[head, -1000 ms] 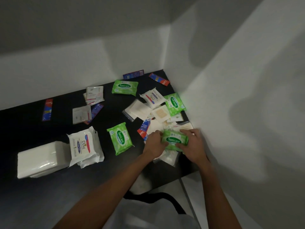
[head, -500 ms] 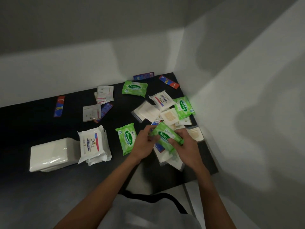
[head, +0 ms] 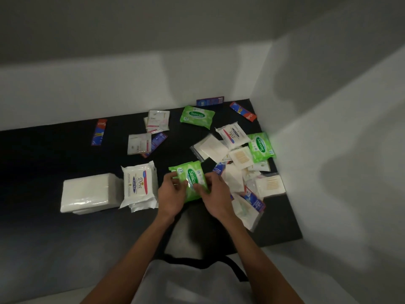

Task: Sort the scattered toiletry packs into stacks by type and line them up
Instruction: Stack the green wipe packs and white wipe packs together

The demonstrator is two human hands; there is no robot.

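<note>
A black bench (head: 65,150) fills the corner between two pale walls, and the light is dim. Toiletry packs lie scattered over its right half. Both hands are on one green Sanicare pack (head: 190,175) at the near middle of the bench. The left hand (head: 173,195) pinches its left edge, and the right hand (head: 215,194) grips its near right side with fingers curled over the film. A second green edge (head: 172,170) peeps out beneath it, so it seems meant to sit on a pack of its own kind. Whether the two touch I cannot tell. Just to the left stands the Dove wipes stack (head: 139,184), and close beside that the white tissue stack (head: 89,191).

To my eye the pack is a soft pouch of wet wipes. It looks light and pliable, and its glossy film will likely slide on the one below and sag if lifted by a corner. The long edges look the soundest place to hold it, thumb above and fingers below, keeping off the oval label in the middle. Pressed flat, it should sit square.

Two more of the same are not yet stacked. A far Sanicare pack (head: 197,116) lies near the back wall. A right Sanicare pack (head: 260,147) lies by the side wall, at the edge of a heap of cotton bud packs (head: 241,157), white pads (head: 213,148) and sachets. I would lift those clear rather than drag them.
</note>
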